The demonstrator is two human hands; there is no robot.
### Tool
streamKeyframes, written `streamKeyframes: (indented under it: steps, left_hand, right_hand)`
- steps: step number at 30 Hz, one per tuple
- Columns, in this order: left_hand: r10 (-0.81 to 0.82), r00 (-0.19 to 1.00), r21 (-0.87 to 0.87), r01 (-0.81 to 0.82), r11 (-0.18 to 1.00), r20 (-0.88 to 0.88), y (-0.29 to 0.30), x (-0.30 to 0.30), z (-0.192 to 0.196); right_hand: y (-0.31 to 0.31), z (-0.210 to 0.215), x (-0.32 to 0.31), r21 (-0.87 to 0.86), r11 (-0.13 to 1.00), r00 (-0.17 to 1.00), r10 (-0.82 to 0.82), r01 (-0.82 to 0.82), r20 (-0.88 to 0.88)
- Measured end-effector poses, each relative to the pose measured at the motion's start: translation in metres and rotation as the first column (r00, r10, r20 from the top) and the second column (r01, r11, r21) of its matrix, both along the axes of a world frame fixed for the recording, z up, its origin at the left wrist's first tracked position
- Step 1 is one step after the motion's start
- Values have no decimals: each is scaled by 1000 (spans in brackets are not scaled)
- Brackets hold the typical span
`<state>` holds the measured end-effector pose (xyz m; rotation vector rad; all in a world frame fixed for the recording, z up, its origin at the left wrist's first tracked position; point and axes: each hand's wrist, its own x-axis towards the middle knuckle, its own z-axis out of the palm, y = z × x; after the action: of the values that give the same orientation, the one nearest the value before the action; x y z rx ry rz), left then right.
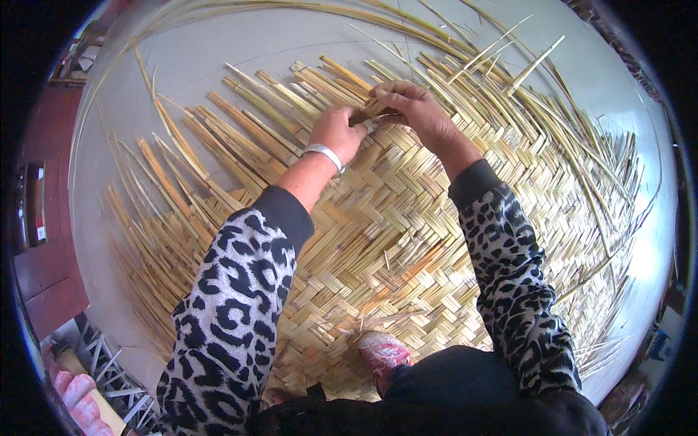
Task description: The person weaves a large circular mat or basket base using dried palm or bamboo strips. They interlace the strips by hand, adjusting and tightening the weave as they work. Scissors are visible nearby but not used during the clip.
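Observation:
A large woven mat [407, 225] of flat yellow-green split-reed strips lies on the floor beneath my arms, in a zigzag weave. Both hands meet at its far edge, where loose strip ends [273, 109] fan outward. My left hand [340, 133], with a pale bracelet at the wrist, pinches strips at the edge. Right beside it, my right hand [416, 112] bends over the same spot, its fingers closed around strips too. The fingertips partly hide the strips between them, so how these cross there cannot be made out.
Long unwoven strips [349, 9] curve across the grey floor [196, 62] beyond the mat. Loose ends [618, 167] stick out on the right. My shoe [383, 352] rests on the mat near me. A dark red wooden piece [51, 276] stands at far left, above pink cloth [78, 396].

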<state>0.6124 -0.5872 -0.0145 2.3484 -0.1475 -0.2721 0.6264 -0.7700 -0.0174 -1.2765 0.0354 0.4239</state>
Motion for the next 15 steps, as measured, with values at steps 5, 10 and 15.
streamKeyframes:
  steps: [5, 10, 15]
  left_hand:
    - [105, 992, 91, -99, 991, -66, -3, 10, 10]
    - [151, 988, 171, -153, 973, 28, -6, 11, 20]
    - [123, 985, 200, -145, 969, 118, -2, 23, 22]
  right_hand:
    - [-12, 15, 26, -102, 992, 968, 90, -67, 234]
    - [21, 4, 89, -727, 684, 871, 395, -65, 293]
    - [42, 1, 108, -756, 577, 881, 472, -309, 1]
